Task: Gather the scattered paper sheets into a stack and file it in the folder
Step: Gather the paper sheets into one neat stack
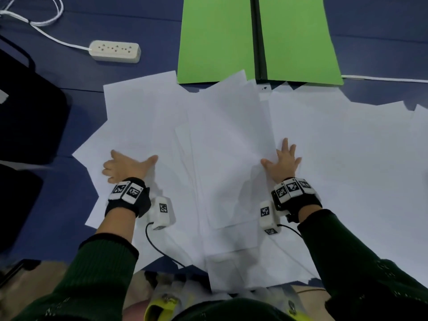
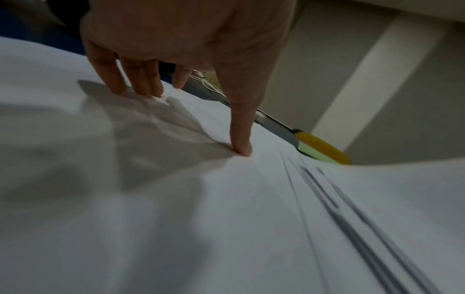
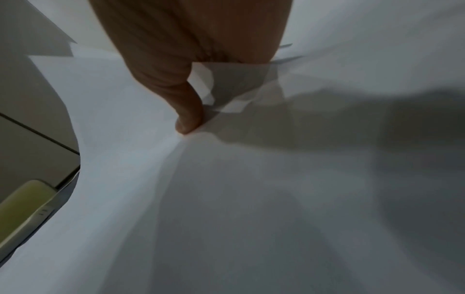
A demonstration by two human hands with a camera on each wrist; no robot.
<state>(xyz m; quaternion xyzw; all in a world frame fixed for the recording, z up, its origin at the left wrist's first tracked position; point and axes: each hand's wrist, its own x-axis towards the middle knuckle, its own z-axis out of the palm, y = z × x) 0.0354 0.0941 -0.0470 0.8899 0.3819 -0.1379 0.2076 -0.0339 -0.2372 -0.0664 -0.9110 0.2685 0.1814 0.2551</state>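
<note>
Several white paper sheets (image 1: pixel 222 140) lie overlapping and fanned out across the blue table, from the left of centre to the right edge. Beyond them a green folder (image 1: pixel 215 38) lies open, its dark spine in the middle and its near edge touching the sheets. My left hand (image 1: pixel 126 167) rests flat on the left sheets, fingers spread and thumb pointing right. In the left wrist view, the left hand's fingertips (image 2: pixel 241 149) press the paper (image 2: pixel 176 199). My right hand (image 1: pixel 282 161) lies flat on the sheets right of centre, its thumb (image 3: pixel 188 121) pressing into the paper (image 3: pixel 226 199).
A white power strip (image 1: pixel 115 51) with its cable lies at the back left. Black bags (image 1: pixel 27 112) sit at the left edge. A white cable (image 1: pixel 382 78) runs off to the right behind the sheets. The table's near edge is just below the sheets.
</note>
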